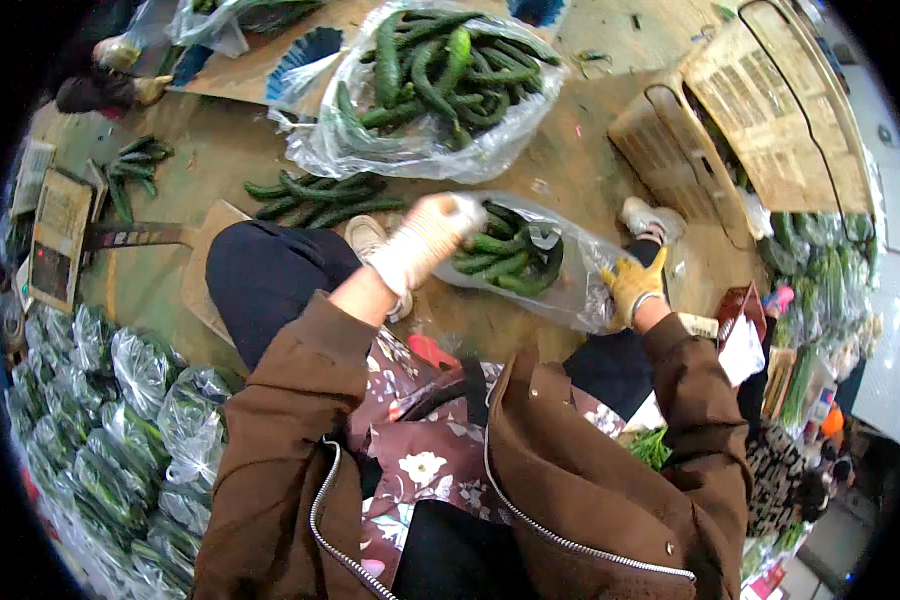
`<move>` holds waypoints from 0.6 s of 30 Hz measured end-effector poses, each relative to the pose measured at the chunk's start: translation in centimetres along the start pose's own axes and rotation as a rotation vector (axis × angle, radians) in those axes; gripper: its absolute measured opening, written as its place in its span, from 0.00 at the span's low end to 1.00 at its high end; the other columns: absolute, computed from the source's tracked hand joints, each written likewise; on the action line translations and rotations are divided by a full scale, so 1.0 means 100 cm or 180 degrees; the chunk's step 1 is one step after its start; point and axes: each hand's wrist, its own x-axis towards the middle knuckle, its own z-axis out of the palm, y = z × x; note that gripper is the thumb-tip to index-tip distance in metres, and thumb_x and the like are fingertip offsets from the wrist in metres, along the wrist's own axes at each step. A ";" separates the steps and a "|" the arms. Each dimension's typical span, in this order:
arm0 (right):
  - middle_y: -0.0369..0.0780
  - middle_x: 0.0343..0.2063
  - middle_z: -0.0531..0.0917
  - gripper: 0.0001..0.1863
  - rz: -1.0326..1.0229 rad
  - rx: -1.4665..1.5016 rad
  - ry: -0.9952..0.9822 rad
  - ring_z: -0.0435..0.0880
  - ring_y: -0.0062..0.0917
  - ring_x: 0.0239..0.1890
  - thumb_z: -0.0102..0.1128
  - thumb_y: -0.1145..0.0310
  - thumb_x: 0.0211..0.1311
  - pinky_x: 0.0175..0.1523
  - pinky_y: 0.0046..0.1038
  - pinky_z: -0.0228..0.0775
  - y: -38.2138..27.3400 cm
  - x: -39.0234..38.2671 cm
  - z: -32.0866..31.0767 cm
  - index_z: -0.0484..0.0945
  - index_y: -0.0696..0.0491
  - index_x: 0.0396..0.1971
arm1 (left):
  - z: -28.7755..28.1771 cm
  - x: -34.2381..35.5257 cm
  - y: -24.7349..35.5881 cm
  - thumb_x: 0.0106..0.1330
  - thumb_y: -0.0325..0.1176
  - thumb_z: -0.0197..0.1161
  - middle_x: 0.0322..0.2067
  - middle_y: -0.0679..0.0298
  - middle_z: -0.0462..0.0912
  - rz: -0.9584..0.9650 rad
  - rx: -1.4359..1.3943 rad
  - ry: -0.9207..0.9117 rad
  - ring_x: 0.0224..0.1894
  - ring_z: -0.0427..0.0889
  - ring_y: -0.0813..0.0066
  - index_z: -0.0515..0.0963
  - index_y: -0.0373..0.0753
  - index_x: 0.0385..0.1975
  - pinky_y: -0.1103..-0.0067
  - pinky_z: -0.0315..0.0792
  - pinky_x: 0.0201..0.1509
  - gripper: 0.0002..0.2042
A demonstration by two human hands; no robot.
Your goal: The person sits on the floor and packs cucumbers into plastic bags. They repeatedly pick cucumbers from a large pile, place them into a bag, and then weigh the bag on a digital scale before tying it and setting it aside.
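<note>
Between my hands is a clear plastic bag [580, 265] with several green cucumbers [505, 262] in its left part. My left hand [425, 240], in a pale work glove, is closed on the bag's left end by the cucumbers; its fingertips are slightly blurred. At the bag's right end, my right hand [634, 284], in a yellow glove, grips the gathered plastic, with a finger raised off it. Loose cucumbers [320, 198] lie on the floor just beyond my left knee. Farther off stands a large open plastic bag [320, 140] heaped with cucumbers [440, 75].
A scale [60, 240] with a display stands at the left, with more cucumbers [135, 170] beyond it. Packed bags of cucumbers [120, 440] crowd the lower left. Worn crates [770, 110] stand at the far right. Another person's gloved hand [152, 90] shows at the far left.
</note>
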 end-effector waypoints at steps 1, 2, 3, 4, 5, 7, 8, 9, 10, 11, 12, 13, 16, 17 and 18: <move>0.38 0.59 0.68 0.43 -0.0126 0.0111 -0.0104 0.65 0.32 0.63 0.68 0.50 0.41 0.61 0.68 0.33 -0.003 0.012 0.005 0.61 0.37 0.62 | 0.000 0.002 -0.021 0.59 0.46 0.60 0.21 0.73 0.75 -0.0211 0.0228 -0.0378 0.21 0.69 0.84 0.78 0.40 0.32 0.83 0.63 0.23 0.15; 0.38 0.59 0.69 0.40 -0.0192 0.0228 -0.0272 0.65 0.33 0.62 0.66 0.51 0.44 0.61 0.68 0.35 -0.003 0.019 0.014 0.62 0.37 0.62 | 0.006 -0.006 -0.001 0.58 0.48 0.60 0.21 0.73 0.75 -0.0742 0.0261 -0.0746 0.21 0.68 0.84 0.78 0.41 0.31 0.82 0.63 0.23 0.15; 0.39 0.54 0.73 0.34 -0.0254 0.0434 -0.0257 0.69 0.34 0.59 0.61 0.51 0.49 0.60 0.65 0.43 -0.003 0.020 -0.002 0.65 0.38 0.59 | 0.008 -0.012 0.003 0.60 0.48 0.59 0.21 0.72 0.75 -0.0850 0.0461 -0.0779 0.22 0.69 0.85 0.78 0.42 0.32 0.83 0.64 0.25 0.15; 0.39 0.50 0.78 0.28 -0.0319 0.0637 -0.0242 0.73 0.34 0.55 0.56 0.51 0.53 0.58 0.61 0.51 -0.003 0.020 -0.019 0.69 0.39 0.56 | 0.009 -0.017 0.001 0.60 0.46 0.59 0.22 0.72 0.76 -0.0791 0.0210 -0.0776 0.23 0.70 0.85 0.78 0.41 0.33 0.83 0.65 0.27 0.14; 0.40 0.47 0.79 0.24 -0.0303 0.0999 0.0092 0.75 0.34 0.52 0.55 0.51 0.54 0.56 0.57 0.55 0.001 0.027 -0.038 0.71 0.39 0.53 | 0.010 -0.019 -0.004 0.61 0.45 0.59 0.22 0.71 0.76 -0.0725 -0.0040 -0.0780 0.24 0.71 0.84 0.78 0.40 0.33 0.83 0.66 0.28 0.14; 0.40 0.40 0.82 0.19 -0.0235 0.1736 0.0693 0.79 0.34 0.46 0.52 0.51 0.56 0.50 0.49 0.64 0.011 0.038 -0.074 0.76 0.41 0.46 | 0.013 -0.015 -0.021 0.61 0.40 0.59 0.23 0.69 0.77 -0.0717 -0.0031 -0.0724 0.27 0.72 0.82 0.77 0.37 0.34 0.83 0.67 0.32 0.12; 0.40 0.33 0.83 0.15 -0.0254 0.1849 0.1710 0.81 0.36 0.38 0.52 0.52 0.56 0.40 0.42 0.67 0.008 0.046 -0.099 0.79 0.42 0.38 | 0.012 -0.014 -0.024 0.59 0.37 0.60 0.24 0.68 0.77 -0.0806 0.0010 -0.0695 0.28 0.73 0.81 0.77 0.34 0.35 0.81 0.68 0.34 0.12; 0.41 0.33 0.83 0.14 -0.0447 0.1952 0.2306 0.81 0.39 0.36 0.52 0.54 0.57 0.39 0.43 0.68 -0.001 0.060 -0.130 0.79 0.43 0.37 | 0.011 -0.017 -0.028 0.59 0.37 0.60 0.25 0.67 0.78 -0.0725 0.0023 -0.0599 0.29 0.73 0.80 0.77 0.34 0.35 0.80 0.69 0.37 0.12; 0.41 0.33 0.83 0.14 -0.0427 0.2292 0.2520 0.80 0.38 0.38 0.52 0.55 0.57 0.42 0.40 0.69 -0.015 0.063 -0.169 0.79 0.43 0.39 | 0.012 -0.015 -0.032 0.59 0.37 0.60 0.25 0.66 0.78 -0.0636 0.0142 -0.0665 0.30 0.73 0.79 0.77 0.34 0.35 0.79 0.70 0.37 0.12; 0.44 0.37 0.81 0.16 -0.0583 0.2567 0.2669 0.78 0.38 0.42 0.53 0.57 0.57 0.46 0.38 0.68 -0.026 0.089 -0.184 0.77 0.45 0.44 | 0.016 -0.013 -0.034 0.58 0.37 0.60 0.26 0.66 0.78 -0.0537 0.0275 -0.0753 0.30 0.73 0.79 0.77 0.34 0.36 0.78 0.70 0.38 0.12; 0.47 0.41 0.79 0.20 -0.1010 0.3017 0.3088 0.76 0.39 0.47 0.54 0.59 0.57 0.51 0.37 0.66 -0.043 0.106 -0.207 0.74 0.47 0.50 | 0.016 -0.017 -0.014 0.57 0.37 0.60 0.27 0.60 0.79 -0.0582 0.0429 -0.0832 0.32 0.76 0.73 0.76 0.34 0.35 0.75 0.70 0.39 0.13; 0.48 0.46 0.75 0.24 -0.1579 0.3103 0.3334 0.73 0.42 0.50 0.55 0.63 0.56 0.55 0.36 0.65 -0.060 0.128 -0.238 0.70 0.48 0.55 | 0.021 -0.019 -0.014 0.56 0.38 0.60 0.31 0.54 0.80 -0.0371 0.0639 -0.0657 0.36 0.79 0.64 0.76 0.33 0.35 0.73 0.71 0.42 0.14; 0.61 0.53 0.64 0.32 -0.1405 0.2568 0.3265 0.67 0.56 0.52 0.61 0.58 0.49 0.57 0.41 0.64 -0.110 0.197 -0.306 0.65 0.39 0.58 | 0.029 -0.014 -0.003 0.55 0.41 0.59 0.36 0.48 0.80 -0.0508 0.1158 -0.0738 0.40 0.79 0.56 0.75 0.33 0.39 0.69 0.71 0.45 0.18; 0.57 0.56 0.63 0.33 -0.0883 0.2331 0.3167 0.66 0.53 0.55 0.61 0.54 0.48 0.58 0.44 0.63 -0.127 0.220 -0.324 0.64 0.34 0.58 | 0.039 -0.008 -0.024 0.55 0.43 0.59 0.37 0.48 0.80 -0.0601 0.1257 -0.0718 0.40 0.79 0.56 0.75 0.34 0.41 0.67 0.71 0.45 0.20; 0.56 0.58 0.61 0.33 -0.0607 0.2229 0.2759 0.65 0.51 0.56 0.61 0.52 0.49 0.58 0.46 0.62 -0.136 0.231 -0.341 0.64 0.32 0.59 | 0.044 -0.005 -0.034 0.55 0.42 0.59 0.37 0.48 0.80 -0.0634 0.1303 -0.0777 0.41 0.79 0.56 0.75 0.34 0.41 0.67 0.71 0.45 0.19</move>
